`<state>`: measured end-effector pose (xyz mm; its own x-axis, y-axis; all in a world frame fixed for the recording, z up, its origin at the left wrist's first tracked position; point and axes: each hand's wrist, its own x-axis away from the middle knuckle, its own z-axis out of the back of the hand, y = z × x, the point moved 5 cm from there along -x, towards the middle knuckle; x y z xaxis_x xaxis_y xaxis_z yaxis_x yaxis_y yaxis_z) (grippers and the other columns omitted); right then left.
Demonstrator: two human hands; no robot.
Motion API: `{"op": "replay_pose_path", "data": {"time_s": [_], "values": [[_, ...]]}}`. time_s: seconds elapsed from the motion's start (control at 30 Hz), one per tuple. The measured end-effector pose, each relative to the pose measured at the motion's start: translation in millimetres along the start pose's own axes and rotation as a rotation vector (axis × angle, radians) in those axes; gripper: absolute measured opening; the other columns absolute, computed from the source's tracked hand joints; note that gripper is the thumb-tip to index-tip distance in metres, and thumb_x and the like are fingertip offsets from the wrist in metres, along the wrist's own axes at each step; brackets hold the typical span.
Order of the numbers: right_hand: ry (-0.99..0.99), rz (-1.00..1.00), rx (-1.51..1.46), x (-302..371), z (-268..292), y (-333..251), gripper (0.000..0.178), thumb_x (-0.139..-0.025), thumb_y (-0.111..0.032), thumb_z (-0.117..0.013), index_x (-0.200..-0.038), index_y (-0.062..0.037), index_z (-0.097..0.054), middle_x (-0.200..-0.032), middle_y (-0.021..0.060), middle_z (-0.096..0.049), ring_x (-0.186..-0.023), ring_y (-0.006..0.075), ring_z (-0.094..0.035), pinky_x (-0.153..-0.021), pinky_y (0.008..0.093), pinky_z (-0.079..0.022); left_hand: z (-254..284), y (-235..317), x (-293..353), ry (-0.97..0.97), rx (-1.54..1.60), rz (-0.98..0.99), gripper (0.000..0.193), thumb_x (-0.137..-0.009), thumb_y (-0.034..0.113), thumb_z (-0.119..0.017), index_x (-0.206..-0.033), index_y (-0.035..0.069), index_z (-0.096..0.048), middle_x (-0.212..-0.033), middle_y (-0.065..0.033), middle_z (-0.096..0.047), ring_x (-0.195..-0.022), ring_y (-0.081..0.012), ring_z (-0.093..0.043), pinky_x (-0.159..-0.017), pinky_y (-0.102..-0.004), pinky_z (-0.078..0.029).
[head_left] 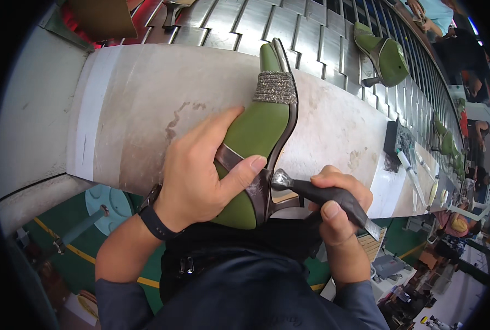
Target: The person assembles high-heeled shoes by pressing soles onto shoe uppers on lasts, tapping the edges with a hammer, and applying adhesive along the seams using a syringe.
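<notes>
A heeled sandal point(276, 88) on a green shoe last point(256, 129) stands tilted at the front edge of the pale bench, its toe pointing away from me. It has a glittery band near the toe and a dark brown strap farther back. My left hand point(201, 162) is wrapped round the last from the left, thumb on the brown strap. My right hand point(341, 203) is closed round the dark grip of a hand tool point(322, 195). Its rounded metal head is at the sole edge near the heel; whether it touches, I cannot tell. A flat metal blade sticks out of its other end.
The bench point(140, 110) borders a slatted metal conveyor point(245, 25). Another green last with a sandal point(385, 58) lies on the conveyor. A dark box of small bits point(399, 137) and a white-handled tool point(411, 173) are on the right. A person point(435, 16) works across the conveyor.
</notes>
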<state>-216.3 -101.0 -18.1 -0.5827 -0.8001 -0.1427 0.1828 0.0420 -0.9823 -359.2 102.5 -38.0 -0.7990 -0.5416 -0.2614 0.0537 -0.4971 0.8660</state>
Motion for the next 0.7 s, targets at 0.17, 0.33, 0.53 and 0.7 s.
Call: {"op": "replay_pose_path", "data": {"time_s": [0.17, 0.33, 0.53, 0.7], "values": [[-0.128, 0.158, 0.064, -12.9, 2.5, 0.7, 0.036, -0.082, -0.019, -0.081, -0.108, 0.0052, -0.074, -0.078, 0.013, -0.071, -0.064, 0.0241, -0.064, -0.058, 0.0348, -0.05, -0.2, -2.6, -0.6, 0.013, -0.028, -0.03, 0.067, -0.089, 0.033, -0.082, -0.136, -0.008, -0.06, -0.11, -0.0246, -0.072, -0.095, -0.0409, -0.073, -0.081, -0.0436, -0.058], [-0.25, 0.146, 0.191, -33.7, -6.5, -16.1, 0.034, -0.08, -0.02, -0.084, -0.104, 0.0027, -0.076, -0.071, 0.0113, -0.07, -0.055, 0.023, -0.061, -0.051, 0.0335, -0.048, 1.4, -4.7, -1.6, -0.016, -0.028, 0.018, 0.071, -0.086, 0.033, -0.083, -0.139, -0.008, -0.059, -0.101, -0.0217, -0.071, -0.084, -0.0384, -0.069, -0.074, -0.044, -0.056], [-0.469, -0.112, 0.312, -75.5, -15.5, -36.0, 0.026, -0.082, -0.017, -0.083, -0.102, -0.0017, -0.077, -0.076, 0.0122, -0.075, -0.055, 0.0212, -0.068, -0.052, 0.0303, -0.051, 3.7, -4.4, -3.4, -0.012, -0.02, -0.042, 0.074, -0.086, 0.029, -0.084, -0.141, -0.012, -0.056, -0.097, -0.0194, -0.07, -0.08, -0.0377, -0.067, -0.071, -0.0439, -0.055], [-0.476, -0.309, 0.282, -91.9, -22.3, -36.0, 0.02, -0.088, -0.016, -0.082, -0.102, -0.0031, -0.076, -0.08, 0.0097, -0.079, -0.07, 0.0175, -0.077, -0.062, 0.0275, -0.058, 6.3, -3.0, -3.2, -0.055, -0.056, 0.017, 0.073, -0.087, 0.028, -0.084, -0.14, -0.012, -0.056, -0.097, -0.0191, -0.07, -0.08, -0.0369, -0.068, -0.071, -0.0443, -0.055]]}}
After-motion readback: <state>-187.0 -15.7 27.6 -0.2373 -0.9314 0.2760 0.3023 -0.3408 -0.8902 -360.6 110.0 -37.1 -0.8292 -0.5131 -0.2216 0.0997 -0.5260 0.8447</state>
